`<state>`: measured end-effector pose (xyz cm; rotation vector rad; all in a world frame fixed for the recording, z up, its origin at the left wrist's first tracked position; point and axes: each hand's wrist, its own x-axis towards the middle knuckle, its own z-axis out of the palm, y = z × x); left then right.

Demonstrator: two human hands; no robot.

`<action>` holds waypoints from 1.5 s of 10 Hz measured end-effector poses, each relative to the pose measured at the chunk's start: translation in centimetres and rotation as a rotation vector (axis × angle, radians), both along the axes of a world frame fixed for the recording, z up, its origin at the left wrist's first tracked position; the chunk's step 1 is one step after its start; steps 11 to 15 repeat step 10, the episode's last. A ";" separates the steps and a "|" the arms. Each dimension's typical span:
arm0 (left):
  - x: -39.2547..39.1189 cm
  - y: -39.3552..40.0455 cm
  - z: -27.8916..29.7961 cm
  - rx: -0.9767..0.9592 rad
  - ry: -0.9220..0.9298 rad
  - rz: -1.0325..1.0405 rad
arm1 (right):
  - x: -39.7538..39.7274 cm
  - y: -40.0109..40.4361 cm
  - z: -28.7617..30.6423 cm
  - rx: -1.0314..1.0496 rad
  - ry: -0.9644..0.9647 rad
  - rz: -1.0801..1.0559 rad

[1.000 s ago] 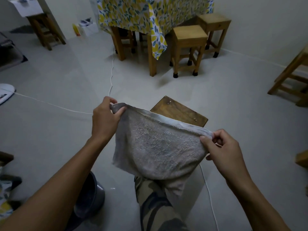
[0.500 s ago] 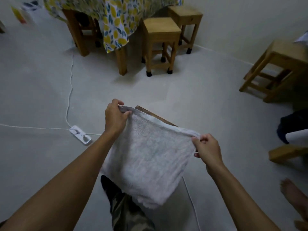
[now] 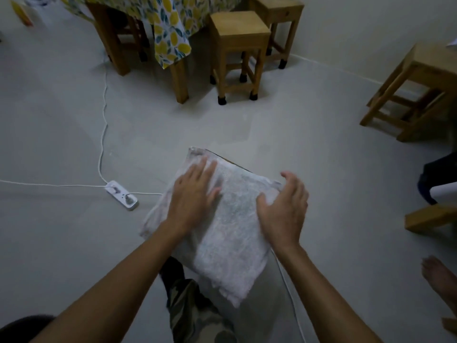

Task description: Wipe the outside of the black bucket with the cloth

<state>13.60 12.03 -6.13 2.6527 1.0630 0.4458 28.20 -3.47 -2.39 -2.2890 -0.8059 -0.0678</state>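
The left hand (image 3: 191,194) lies flat on the cloth (image 3: 222,226), fingers spread and pressing down on its far-left part. The right hand (image 3: 284,206) rests on the cloth's right side, thumb on the fabric and fingers loosely curled over the edge; whether they pinch it cannot be told. The cloth is pale, terry-like, draped over a low stool (image 3: 237,164) (only a dark sliver of its wooden top shows past the cloth's far edge), and its near end hangs down over the person's camouflage-clad leg (image 3: 193,310). At the bottom-left corner of the view, well apart from the cloth and behind the left forearm, a dark curved shape shows, probably the bucket (image 3: 22,326), though it is too cut off to be sure. Left of the cloth a white power strip (image 3: 121,195) lies on the floor (image 3: 296,134), its cable running away from it. Beyond the cloth stands a table under a lemon-print tablecloth (image 3: 170,26).
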 end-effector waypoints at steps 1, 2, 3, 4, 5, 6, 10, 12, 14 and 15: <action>-1.3 -3.3 -1.4 0.056 0.147 0.009 | -3.3 1.1 -2.8 -0.235 -0.162 0.277; -1.9 -4.4 -2.4 0.041 0.205 0.101 | -4.7 1.1 -5.7 -0.435 -0.170 0.370; -1.9 -4.8 -2.7 0.067 0.211 0.117 | -4.6 0.9 -6.4 -0.469 -0.179 0.365; -1.8 -4.8 -2.5 0.069 0.211 0.126 | -4.5 1.0 -6.3 -0.469 -0.186 0.349; -1.8 -4.8 -2.5 0.065 0.211 0.135 | -4.5 0.9 -6.2 -0.458 -0.186 0.346; -1.8 -4.8 -2.1 0.024 0.213 0.126 | -4.5 0.8 -5.7 -0.463 -0.178 0.360; -6.5 -14.5 4.6 -0.145 0.269 0.250 | -7.3 -2.8 0.8 -0.573 -0.027 0.588; -6.5 -14.5 4.6 -0.145 0.269 0.250 | -7.3 -2.8 0.8 -0.573 -0.027 0.588; -6.5 -14.5 4.6 -0.145 0.269 0.250 | -7.3 -2.8 0.8 -0.573 -0.027 0.588; -6.5 -14.5 4.6 -0.145 0.269 0.250 | -7.3 -2.8 0.8 -0.573 -0.027 0.588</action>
